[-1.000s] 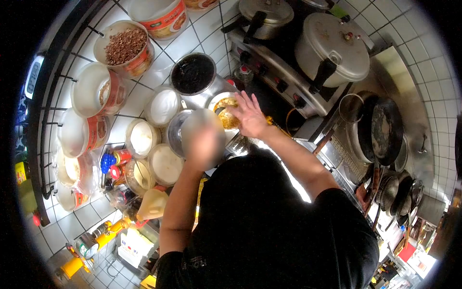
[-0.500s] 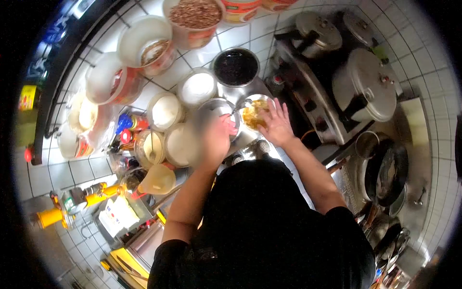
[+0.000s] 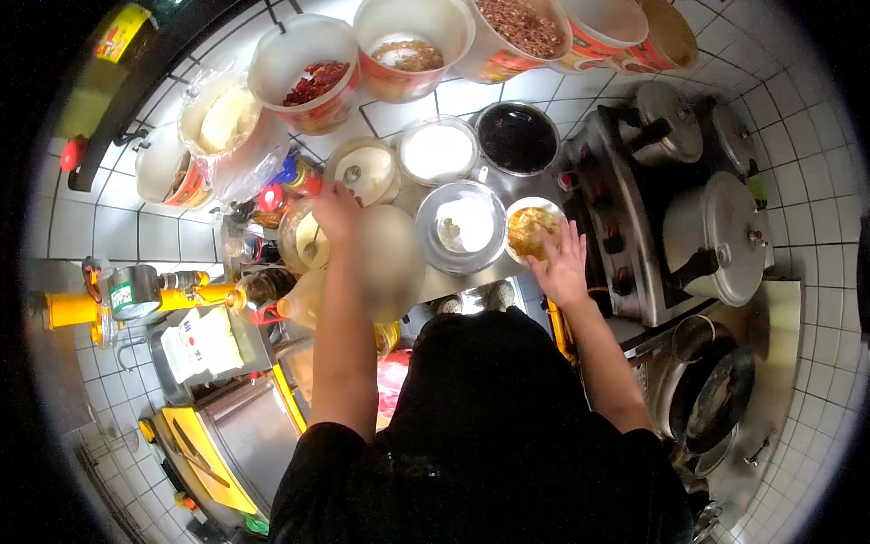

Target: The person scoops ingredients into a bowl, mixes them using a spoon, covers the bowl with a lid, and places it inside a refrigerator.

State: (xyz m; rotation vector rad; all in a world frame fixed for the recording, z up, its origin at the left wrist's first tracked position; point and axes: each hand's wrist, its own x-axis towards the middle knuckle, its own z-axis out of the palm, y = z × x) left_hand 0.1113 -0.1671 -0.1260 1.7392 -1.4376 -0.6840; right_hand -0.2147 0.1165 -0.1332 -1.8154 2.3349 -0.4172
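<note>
**My left hand (image 3: 337, 216) at the spoon bowl (image 3: 396, 178), my right hand (image 3: 564, 270) at the food bowl (image 3: 535, 201)**

At far left, a knife (image 3: 201, 461) is lying on a yellow board (image 3: 227, 492). Farther up, a pail (image 3: 270, 72) is holding dark red bits, and to its right another is holding brown ones. Below these, a blue-lidded jar (image 3: 302, 179) is standing close to my left hand.

That hand is hanging at the left edge of the spoon bowl, its fingers bent; I cannot tell whether they are pinching anything or touching the rim. In that bowl a spoon (image 3: 353, 174) is resting on pale contents. Just right of my left forearm, a round blur is hiding what lies beneath.

Next along, a white-filled bowl (image 3: 439, 181) is standing behind a clear basin (image 3: 494, 240). Behind and to the right, a bowl is holding something nearly black.

The food bowl is sitting just right of the basin, between it and the stove (image 3: 642, 254), holding yellow-orange food (image 3: 529, 223). My right hand is spreading its fingers over that bowl's right-hand rim, the fingertips partly covering the food. On the stove, a large lidded pot (image 3: 725, 231) is standing well apart from my hands. Below it, a dark pan (image 3: 722, 399) is lying at far right.
</note>
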